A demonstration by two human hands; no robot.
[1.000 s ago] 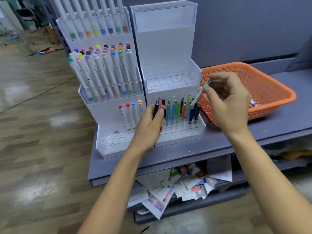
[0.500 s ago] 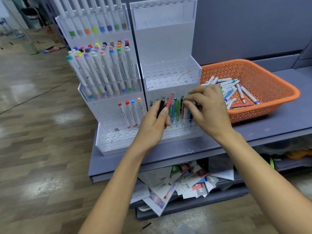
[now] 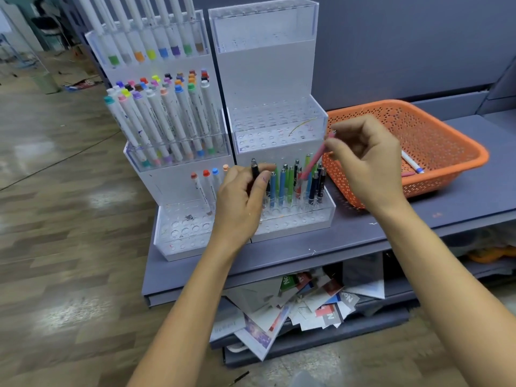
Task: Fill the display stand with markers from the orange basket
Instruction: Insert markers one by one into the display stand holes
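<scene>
Both arms are bare and reach toward the clear display stand (image 3: 265,71). The left forearm (image 3: 181,303) rises from the lower edge of the view. The left hand (image 3: 240,202) is in front of the stand's lowest tier, at that tier's left end, with its back to the camera. Its fingers are curled, and thumb and forefinger pinch a black pen (image 3: 254,170) held upright. The right forearm (image 3: 435,275) comes in from the lower right corner. The right hand (image 3: 365,163) is raised at the stand's right side with curled fingers, pinching the upper end of a slanted pink pen (image 3: 312,166).
</scene>
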